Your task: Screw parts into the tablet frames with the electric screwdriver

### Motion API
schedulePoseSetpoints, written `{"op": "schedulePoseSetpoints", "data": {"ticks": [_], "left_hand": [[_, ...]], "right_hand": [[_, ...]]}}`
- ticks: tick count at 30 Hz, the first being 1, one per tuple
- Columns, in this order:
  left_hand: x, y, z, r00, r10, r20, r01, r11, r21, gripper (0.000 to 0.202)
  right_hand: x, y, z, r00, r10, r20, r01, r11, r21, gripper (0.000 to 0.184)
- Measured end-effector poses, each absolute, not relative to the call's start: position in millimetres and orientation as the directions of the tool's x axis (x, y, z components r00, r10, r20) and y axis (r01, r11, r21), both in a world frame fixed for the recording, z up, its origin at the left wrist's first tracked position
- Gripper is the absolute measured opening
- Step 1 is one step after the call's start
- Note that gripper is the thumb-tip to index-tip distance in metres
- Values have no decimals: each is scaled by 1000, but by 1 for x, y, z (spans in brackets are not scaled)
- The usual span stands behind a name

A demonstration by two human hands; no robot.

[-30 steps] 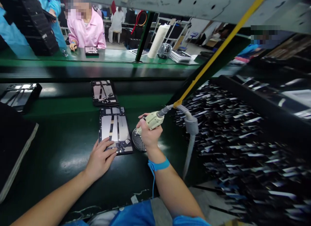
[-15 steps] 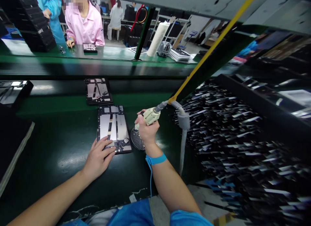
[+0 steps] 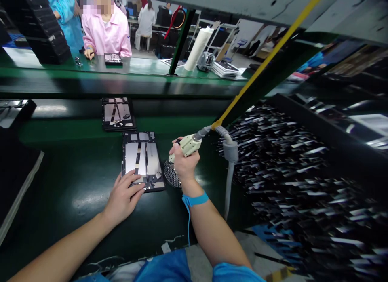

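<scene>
My right hand (image 3: 185,163) is wrapped round a cream electric screwdriver (image 3: 190,145), its tip angled down at a round metal tray full of small holes (image 3: 171,176). Whether the tip touches the tray is hard to make out. Just left of the tray lies an opened tablet (image 3: 154,154), its silver plates, dark strips and circuit parts showing. My left hand (image 3: 123,195) rests on the tablet's near left corner with fingers spread, the fingertips over the circuit parts. A blue strap circles my right wrist.
Another opened tablet (image 3: 117,112) lies farther back on the dark belt. Rows of black and silver strips (image 3: 281,173) fill the right side. The screwdriver's grey cable (image 3: 229,185) hangs beside a yellow strip (image 3: 266,64). Across the bench sits a person in pink (image 3: 106,29).
The tablet on the back belt has slid a little to the left. Both hands, the screwdriver and the near tablet hold nearly the same place.
</scene>
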State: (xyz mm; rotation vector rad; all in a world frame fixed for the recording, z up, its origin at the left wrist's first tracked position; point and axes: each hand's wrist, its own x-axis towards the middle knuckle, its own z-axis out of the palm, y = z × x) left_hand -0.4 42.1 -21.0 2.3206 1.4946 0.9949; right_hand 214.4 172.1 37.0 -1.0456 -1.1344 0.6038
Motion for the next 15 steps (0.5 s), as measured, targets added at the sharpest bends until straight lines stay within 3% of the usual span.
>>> {"op": "schedulePoseSetpoints", "data": {"ticks": [6, 12, 15], "left_hand": [[0, 42, -18, 249, 871, 423, 722, -458, 519, 18], [-1, 42, -16, 256, 872, 418, 712, -462, 528, 20], [-1, 42, -15, 264, 867, 424, 707, -472, 526, 20]], "right_hand": [[201, 144, 59, 334, 823, 460, -34, 498, -866, 19], [175, 103, 50, 33, 914, 405, -159, 405, -900, 28], [170, 96, 47, -39, 914, 403, -215, 386, -897, 25]]}}
